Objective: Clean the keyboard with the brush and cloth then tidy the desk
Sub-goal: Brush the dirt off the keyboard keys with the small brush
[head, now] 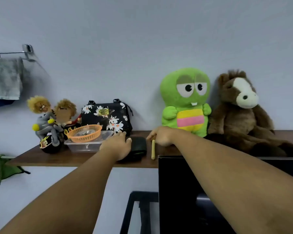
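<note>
Brush (pixel 153 149), or what looks like its pale yellow handle (the bristle end is hidden), lies on the wooden shelf (pixel 57 157), pointing front to back. My right hand (pixel 161 135) curls its fingers over the far end of it. My left hand (pixel 118 144) rests with straight fingers beside a dark folded cloth (pixel 139 146), which sits just left of the brush. Further left, an orange basket (pixel 85 132) sits in a clear plastic box (pixel 85 146), with a floral bag (pixel 107 115) behind against the wall. A green plush toy (pixel 184 98) and a brown plush horse (pixel 240 107) stand to the right.
</note>
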A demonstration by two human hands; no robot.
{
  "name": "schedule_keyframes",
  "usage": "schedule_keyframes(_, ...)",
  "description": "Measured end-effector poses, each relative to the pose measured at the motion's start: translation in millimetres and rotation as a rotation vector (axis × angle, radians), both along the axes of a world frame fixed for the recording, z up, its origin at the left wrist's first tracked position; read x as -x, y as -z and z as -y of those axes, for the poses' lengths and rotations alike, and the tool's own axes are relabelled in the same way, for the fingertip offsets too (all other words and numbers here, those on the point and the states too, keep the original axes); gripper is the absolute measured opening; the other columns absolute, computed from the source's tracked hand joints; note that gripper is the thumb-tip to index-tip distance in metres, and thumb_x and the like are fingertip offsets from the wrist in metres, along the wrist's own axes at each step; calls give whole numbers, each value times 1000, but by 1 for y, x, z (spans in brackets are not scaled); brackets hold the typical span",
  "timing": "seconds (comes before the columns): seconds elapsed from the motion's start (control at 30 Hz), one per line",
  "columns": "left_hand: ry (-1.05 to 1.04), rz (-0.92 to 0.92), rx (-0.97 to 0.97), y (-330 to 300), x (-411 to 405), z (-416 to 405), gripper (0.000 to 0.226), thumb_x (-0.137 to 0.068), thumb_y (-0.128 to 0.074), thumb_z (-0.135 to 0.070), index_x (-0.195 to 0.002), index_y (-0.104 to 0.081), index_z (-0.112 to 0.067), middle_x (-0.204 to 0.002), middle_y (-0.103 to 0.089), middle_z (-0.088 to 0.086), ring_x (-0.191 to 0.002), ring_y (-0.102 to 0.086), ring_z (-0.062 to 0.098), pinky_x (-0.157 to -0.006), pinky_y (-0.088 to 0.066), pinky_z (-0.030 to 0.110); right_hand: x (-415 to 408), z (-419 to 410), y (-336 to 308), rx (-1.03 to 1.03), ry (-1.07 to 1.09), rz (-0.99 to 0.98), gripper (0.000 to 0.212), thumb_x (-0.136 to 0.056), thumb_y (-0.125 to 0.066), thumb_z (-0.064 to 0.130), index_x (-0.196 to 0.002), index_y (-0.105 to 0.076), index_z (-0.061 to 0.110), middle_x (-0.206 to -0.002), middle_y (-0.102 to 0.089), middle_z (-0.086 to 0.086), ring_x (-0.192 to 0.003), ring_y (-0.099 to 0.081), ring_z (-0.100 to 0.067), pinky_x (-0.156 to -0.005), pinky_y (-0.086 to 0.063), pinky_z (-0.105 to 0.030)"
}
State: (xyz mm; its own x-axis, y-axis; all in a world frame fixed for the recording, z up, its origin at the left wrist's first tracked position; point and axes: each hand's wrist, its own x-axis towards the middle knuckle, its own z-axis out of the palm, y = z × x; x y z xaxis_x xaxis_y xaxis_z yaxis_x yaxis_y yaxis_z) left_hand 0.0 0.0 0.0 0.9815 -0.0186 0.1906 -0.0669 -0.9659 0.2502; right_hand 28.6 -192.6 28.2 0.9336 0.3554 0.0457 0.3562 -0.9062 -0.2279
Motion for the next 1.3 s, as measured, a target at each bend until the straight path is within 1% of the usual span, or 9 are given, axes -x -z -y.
schedule_keyframes(0.17,52,-125,-74,19,-13,-16,58,-103,-21,-41,-156,-14,-18,-164,-8,4,-150,-13,25,-119,-15,46,-14,-16,7,173,-26,-158,47,-89,-42,-6,-122,-67,16,-119,-69,1,-104,-63,-18,-84,-49,-23)
schedule_keyframes(0.27,66,-151,-118,24,-15,-16,58,-103,-20,-42,-156,-13,-19,-164,-4,2,-151,-8,23,-119,-11,47,-17,-18,5,203,-24,-131,39,-84,-55,-6,-113,-71,14,-101,-72,1,-91,-65,-17,-70,-51,-21)
schedule_keyframes(0.4,85,-184,-117,34,-17,-20,58,-103,-18,-43,-156,-13,-20,-164,-3,3,-151,-3,21,-119,-8,47,-16,-23,9,231,-23,-79,33,-76,-66,-5,-100,-74,16,-87,-73,0,-90,-68,-20,-68,-50,-21)
schedule_keyframes(0.47,92,-178,-111,35,-17,-21,58,-103,-17,-43,-156,-14,-19,-164,-3,3,-151,-3,21,-119,-8,47,-15,-24,10,227,-25,-16,33,-74,-67,-3,-98,-74,18,-90,-73,-1,-88,-67,-20,-61,-46,-21)
schedule_keyframes(0.57,96,-133,-119,31,-16,-22,59,-103,-17,-45,-156,-15,-19,-164,-3,3,-151,-4,22,-119,-9,47,-13,-22,7,133,-32,94,32,-74,-66,-2,-97,-75,19,-96,-73,-2,-89,-66,-19,-65,-42,-19)
schedule_keyframes(0.73,110,27,-109,21,-2,-22,59,-103,-20,-47,-156,-17,-21,-164,-8,2,-150,-8,21,-120,-10,44,5,-8,-5,-146,-60,268,29,-74,-70,0,-96,-73,19,-85,-71,-2,-74,-61,-12,-65,-43,-17)
schedule_keyframes(0.97,201,254,-79,16,44,0,58,-102,-22,-46,-154,-23,-23,-164,-11,-1,-150,-7,16,-120,-8,42,77,36,-13,-492,-131,487,33,-73,-72,-1,-98,-70,21,-89,-70,-3,-82,-67,-14,-82,-55,-33)
schedule_keyframes(1.13,268,367,-29,23,86,41,68,-93,-15,-53,-152,-28,-22,-163,-15,-2,-150,-9,15,-120,-11,42,151,77,-2,-616,-193,578,30,-76,-70,-5,-103,-71,8,-90,-66,5,-85,-66,-11,-82,-52,-16)
schedule_keyframes(1.3,328,435,39,56,130,84,64,-95,-19,-52,-150,-33,-21,-161,-21,-2,-149,-15,16,-120,-14,41,208,113,45,-720,-196,540,28,-81,-72,-2,-107,-67,6,-101,-66,-4,-90,-64,-10,-85,-49,-17)
